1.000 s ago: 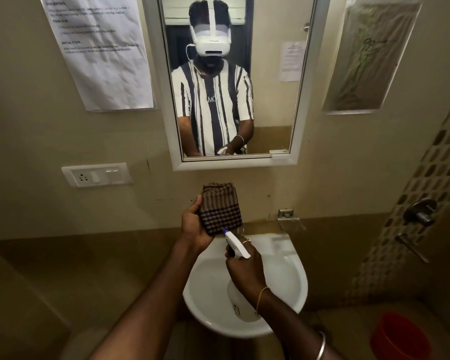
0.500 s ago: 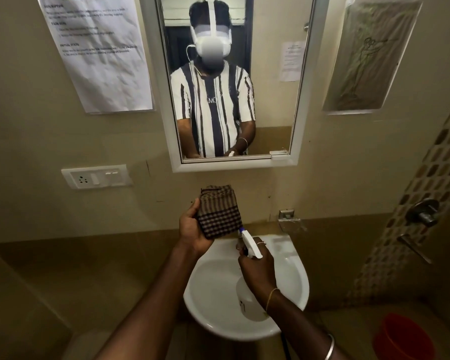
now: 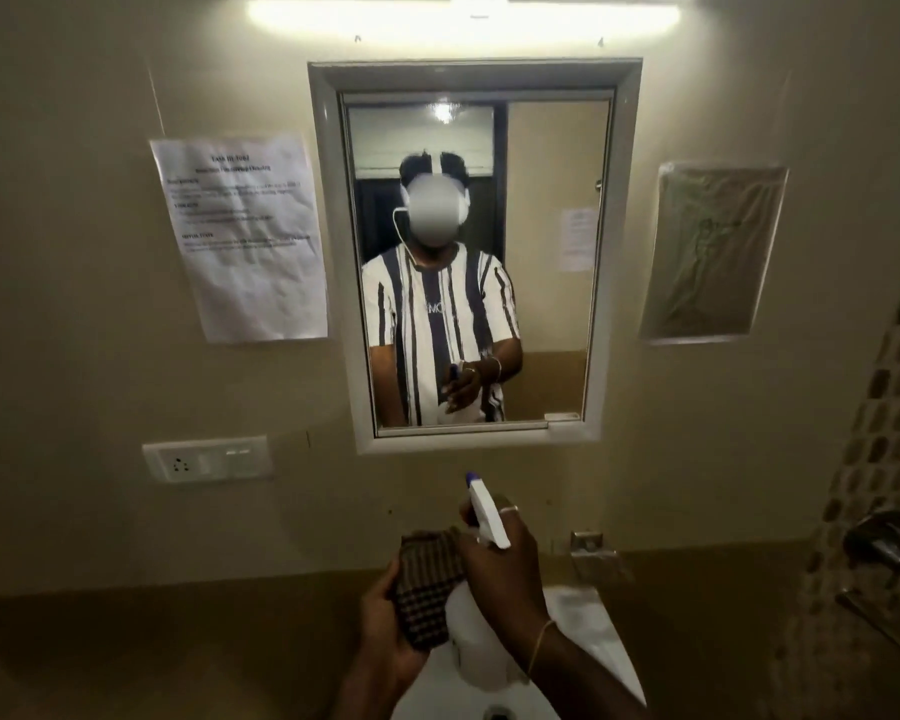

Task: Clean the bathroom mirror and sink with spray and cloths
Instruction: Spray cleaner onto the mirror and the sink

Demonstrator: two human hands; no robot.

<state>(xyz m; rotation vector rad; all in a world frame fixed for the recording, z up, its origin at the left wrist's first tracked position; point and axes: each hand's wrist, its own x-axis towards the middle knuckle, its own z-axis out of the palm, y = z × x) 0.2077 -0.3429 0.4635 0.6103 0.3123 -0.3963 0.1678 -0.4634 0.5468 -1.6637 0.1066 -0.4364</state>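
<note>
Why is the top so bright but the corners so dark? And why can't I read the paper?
Head view: a tube light above the mirror glares white, and a smaller bright spot shows in the glass; the wall fades into shadow towards the lower corners; the paper beside the mirror is too blurry to read.

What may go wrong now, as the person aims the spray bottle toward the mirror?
The spray bottle, gripped by the right hand, points low; spray may hit the wall under the mirror. Mist may drift onto the paper notice or the switch-and-socket plate near the mirror.
</note>
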